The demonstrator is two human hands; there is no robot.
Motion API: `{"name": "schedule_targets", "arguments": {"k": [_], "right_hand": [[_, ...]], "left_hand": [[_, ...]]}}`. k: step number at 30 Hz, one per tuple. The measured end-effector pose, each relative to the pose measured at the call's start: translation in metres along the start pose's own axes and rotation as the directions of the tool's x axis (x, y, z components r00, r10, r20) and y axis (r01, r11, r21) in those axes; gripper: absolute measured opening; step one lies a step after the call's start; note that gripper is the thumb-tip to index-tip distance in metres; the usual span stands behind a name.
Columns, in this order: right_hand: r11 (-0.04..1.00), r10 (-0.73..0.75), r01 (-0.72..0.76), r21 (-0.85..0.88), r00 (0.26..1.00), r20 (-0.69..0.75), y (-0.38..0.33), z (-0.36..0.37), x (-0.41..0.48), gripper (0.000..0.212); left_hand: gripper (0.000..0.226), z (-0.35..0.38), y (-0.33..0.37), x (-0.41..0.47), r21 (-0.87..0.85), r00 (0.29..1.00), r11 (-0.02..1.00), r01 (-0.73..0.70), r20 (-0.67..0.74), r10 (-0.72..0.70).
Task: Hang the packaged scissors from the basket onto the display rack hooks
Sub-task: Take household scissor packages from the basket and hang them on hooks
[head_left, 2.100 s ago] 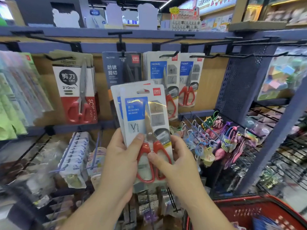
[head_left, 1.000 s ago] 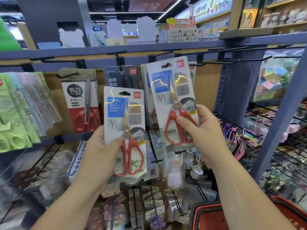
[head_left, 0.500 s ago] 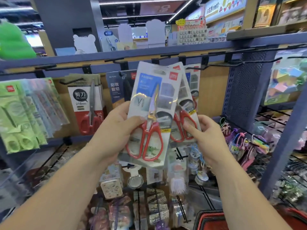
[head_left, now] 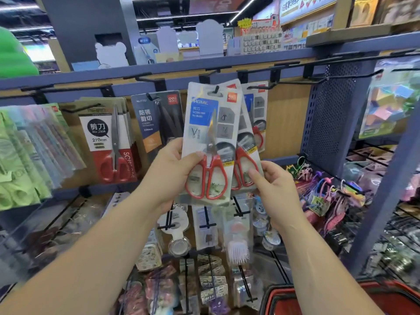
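Lifted front pack [head_left: 204, 123] onto hook [head_left: 216, 89]; seems light, stiff, glossy; pinched low by left grip [head_left: 168, 171], rear pack [head_left: 246, 142] by right grip [head_left: 272, 187].

A single wide-angle camera on the person's head gives the only view. It faces the rack [head_left: 329, 123] straight on, tilted a little down, and stands near it. The top rail [head_left: 159, 69] bows across the upper frame, with far shop aisles above it. Both forearms enter from the bottom edge. Left hand [head_left: 170, 176] and right hand [head_left: 275, 189] sit mid-frame, holding a front pack [head_left: 204, 123] and a rear pack [head_left: 246, 160]. The basket [head_left: 391, 289] rim clips the lower right corner.
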State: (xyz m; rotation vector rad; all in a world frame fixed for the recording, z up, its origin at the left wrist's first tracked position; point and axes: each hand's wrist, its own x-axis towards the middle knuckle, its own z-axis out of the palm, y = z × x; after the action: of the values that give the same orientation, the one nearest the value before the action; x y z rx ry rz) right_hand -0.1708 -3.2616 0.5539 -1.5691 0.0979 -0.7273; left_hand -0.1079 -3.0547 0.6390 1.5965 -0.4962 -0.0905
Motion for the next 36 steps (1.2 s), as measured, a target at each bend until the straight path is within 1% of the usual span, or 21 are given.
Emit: {"name": "schedule_targets", "arguments": {"k": [3,6,9,11,13,14,16,19,20,21,22,24,26,28,31,33,36], "right_hand": [[0.999,0.016,-0.016,-0.049,1.0,-0.018,0.0,0.011,0.006,0.012],[0.994,0.028,-0.029,-0.108,1.0,-0.007,0.002,0.024,0.016,0.015],[0.997,0.051,-0.049,-0.064,0.998,0.038,0.002,0.034,0.022,0.017],[0.996,0.046,-0.042,-0.076,0.998,0.053,0.0,0.04,0.025,0.026],[0.99,0.044,-0.04,-0.138,0.999,0.025,0.003,0.043,0.03,0.036],[0.984,0.049,-0.047,-0.17,0.999,0.007,0.004,0.045,0.033,0.038],[0.978,0.072,-0.073,-0.193,0.997,-0.011,0.004,0.048,0.038,0.036],[0.965,0.08,-0.079,-0.25,0.997,-0.004,0.004,0.049,0.04,0.022],[0.956,0.078,-0.077,-0.283,0.997,-0.007,0.003,0.049,0.04,0.021],[0.947,0.067,-0.067,-0.314,0.998,-0.013,0.003,0.049,0.039,0.025],[0.939,0.064,-0.068,-0.338,0.998,-0.022,0.003,0.049,0.037,0.027],[0.934,0.064,-0.068,-0.351,0.998,-0.022,-0.002,0.047,0.031,0.021],[0.926,0.043,-0.052,-0.373,0.999,-0.031,-0.007,0.041,0.022,0.016],[0.917,0.025,-0.04,-0.398,0.999,-0.042,-0.009,0.029,0.012,0.015],[0.905,-0.001,-0.021,-0.424,0.999,-0.051,-0.015,0.007,-0.012,0.015],[0.926,-0.02,0.003,-0.377,0.999,-0.043,-0.02,-0.01,-0.033,0.01],[0.943,-0.01,-0.007,-0.333,0.999,-0.05,-0.017,-0.041,-0.067,0.013]], "left_hand": [[0.016,0.009,-0.02,0.007,0.072,0.996,0.997,-0.003,-0.085,0.009],[0.019,0.018,-0.033,0.018,0.116,0.99,0.993,-0.014,-0.141,0.03],[0.02,0.026,-0.037,0.031,0.13,0.98,0.991,-0.019,-0.194,0.044],[0.014,0.029,-0.04,0.039,0.123,0.976,0.992,-0.017,-0.212,0.043],[0.009,0.032,-0.041,0.043,0.134,0.973,0.991,-0.026,-0.223,0.056],[0.014,0.033,-0.043,0.045,0.147,0.971,0.989,-0.031,-0.23,0.065],[0.022,0.033,-0.045,0.046,0.193,0.974,0.98,-0.038,-0.213,0.079],[0.02,0.03,-0.049,0.044,0.348,0.984,0.937,-0.034,-0.153,0.092],[0.018,0.028,-0.051,0.042,0.387,0.985,0.922,-0.022,-0.15,0.086],[0.016,0.026,-0.053,0.039,0.411,0.985,0.912,-0.01,-0.153,0.08],[0.015,0.025,-0.054,0.036,0.421,0.985,0.907,-0.001,-0.156,0.073],[0.019,0.022,-0.054,0.029,0.415,0.987,0.909,0.019,-0.154,0.05],[0.027,0.018,-0.051,0.021,0.398,0.989,0.917,0.024,-0.141,0.035],[0.036,0.014,-0.048,0.01,0.398,0.993,0.918,0.006,-0.114,0.043],[0.044,0.005,-0.043,-0.013,0.444,0.988,0.895,-0.034,-0.118,0.096],[0.043,0.002,-0.037,-0.032,0.49,0.979,0.868,-0.084,-0.123,0.164],[0.043,0.009,-0.033,-0.067,0.6,0.962,0.776,-0.192,-0.042,0.271]]}}
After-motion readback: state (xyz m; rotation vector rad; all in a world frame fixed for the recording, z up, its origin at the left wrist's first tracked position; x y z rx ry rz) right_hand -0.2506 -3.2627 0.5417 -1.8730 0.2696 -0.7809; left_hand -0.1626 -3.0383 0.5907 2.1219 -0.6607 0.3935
